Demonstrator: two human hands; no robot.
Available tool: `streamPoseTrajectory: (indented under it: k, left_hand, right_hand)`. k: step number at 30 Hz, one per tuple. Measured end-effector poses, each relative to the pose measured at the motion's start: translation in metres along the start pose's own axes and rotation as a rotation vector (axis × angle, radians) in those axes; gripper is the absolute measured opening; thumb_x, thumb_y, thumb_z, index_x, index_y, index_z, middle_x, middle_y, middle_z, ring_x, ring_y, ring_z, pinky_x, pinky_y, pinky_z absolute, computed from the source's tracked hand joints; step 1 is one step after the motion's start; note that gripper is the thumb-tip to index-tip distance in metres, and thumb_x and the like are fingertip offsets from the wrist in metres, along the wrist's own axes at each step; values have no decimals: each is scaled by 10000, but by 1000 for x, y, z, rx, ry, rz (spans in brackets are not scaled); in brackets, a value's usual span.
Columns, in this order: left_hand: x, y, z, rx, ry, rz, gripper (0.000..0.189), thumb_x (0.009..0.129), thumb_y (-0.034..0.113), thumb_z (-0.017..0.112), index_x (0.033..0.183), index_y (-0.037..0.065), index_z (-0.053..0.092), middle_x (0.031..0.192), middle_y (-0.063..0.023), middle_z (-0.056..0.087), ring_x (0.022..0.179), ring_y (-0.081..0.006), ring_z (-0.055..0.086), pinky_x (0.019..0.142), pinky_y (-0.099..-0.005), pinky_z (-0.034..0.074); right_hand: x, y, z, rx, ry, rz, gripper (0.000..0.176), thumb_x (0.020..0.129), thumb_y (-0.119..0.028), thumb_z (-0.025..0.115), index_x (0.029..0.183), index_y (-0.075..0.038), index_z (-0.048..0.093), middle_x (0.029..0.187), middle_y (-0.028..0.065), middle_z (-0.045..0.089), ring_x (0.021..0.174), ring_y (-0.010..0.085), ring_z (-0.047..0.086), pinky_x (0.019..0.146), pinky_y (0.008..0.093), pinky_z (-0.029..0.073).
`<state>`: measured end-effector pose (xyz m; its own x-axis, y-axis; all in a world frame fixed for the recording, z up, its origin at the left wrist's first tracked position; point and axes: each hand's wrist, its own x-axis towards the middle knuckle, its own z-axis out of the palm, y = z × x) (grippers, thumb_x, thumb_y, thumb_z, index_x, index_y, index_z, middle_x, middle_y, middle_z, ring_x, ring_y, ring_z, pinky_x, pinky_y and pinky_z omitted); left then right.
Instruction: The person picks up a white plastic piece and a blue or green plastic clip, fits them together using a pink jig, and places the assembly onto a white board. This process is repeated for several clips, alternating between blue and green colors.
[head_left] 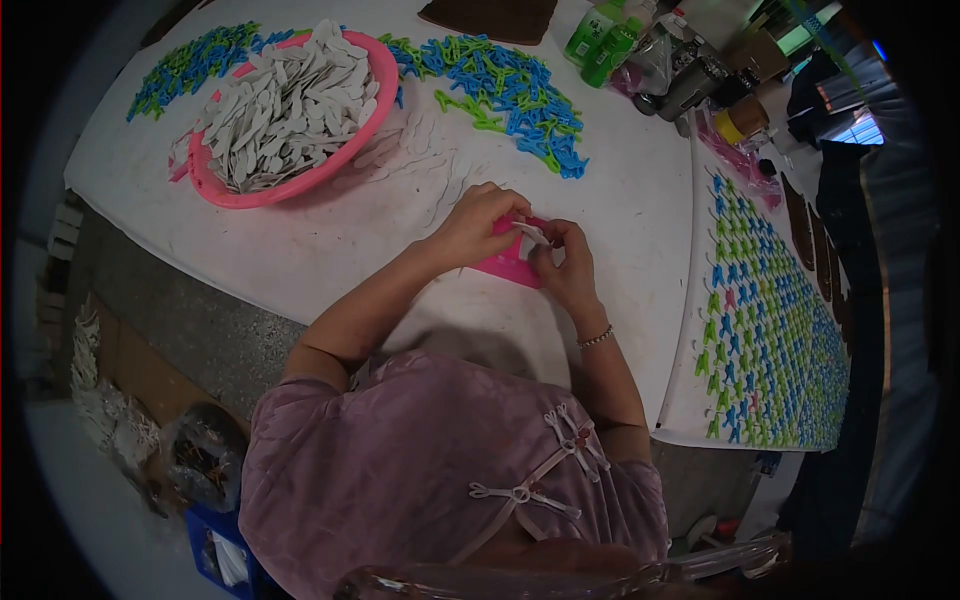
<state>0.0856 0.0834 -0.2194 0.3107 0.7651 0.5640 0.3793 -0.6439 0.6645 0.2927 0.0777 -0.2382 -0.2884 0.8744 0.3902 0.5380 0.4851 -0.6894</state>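
In the head view a bright pink plastic frame [510, 268] lies on the white table in front of me, partly covered by my hands. Between my fingers is a small pale flat strip [531, 233], apparently the same kind as the pieces in the basket. My left hand [478, 226] is closed at the strip's left end, its fingertips over the pink frame's edge. On the other side, my right hand [568, 268] pinches the strip's right end with bent fingers. Exactly what lies under the fingertips is hidden.
A pink basket [376, 122] heaped with pale flat pieces [290, 105] stands at the left. Blue and green plastic clips [500, 78] are piled behind. More clips [765, 330] lie in rows on the right table. Green bottles [607, 50] stand at the back.
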Motion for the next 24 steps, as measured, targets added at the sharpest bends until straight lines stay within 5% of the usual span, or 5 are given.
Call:
streamPoseTrajectory:
  k: [19, 21, 24]
  left_hand:
    - [16, -1, 30, -54, -153, -80, 216, 706, 91, 676, 906, 81, 595, 800, -59, 654, 791, -256, 593, 724, -383, 461]
    - [20, 1, 38, -121, -172, -114, 229, 706, 90, 679, 916, 83, 588, 805, -51, 656, 797, -251, 593, 728, -381, 461]
    - [24, 0, 46, -93, -198, -51, 258, 697, 92, 699, 926, 86, 582, 812, -47, 654, 807, -246, 593, 740, -381, 459]
  right_hand:
    - [-3, -10, -44, -198, 40, -75, 317, 742, 37, 613, 1047, -23, 551, 908, 85, 568, 795, 187, 547, 717, 300, 465]
    - [2, -23, -53, -185, 68, -119, 335, 709, 4, 621, 1034, -45, 557, 878, 110, 571, 804, 269, 534, 732, 377, 454]
    - [8, -30, -60, -233, -6, -157, 346, 733, 38, 627, 1063, -38, 559, 947, 76, 563, 836, 177, 545, 742, 298, 462]
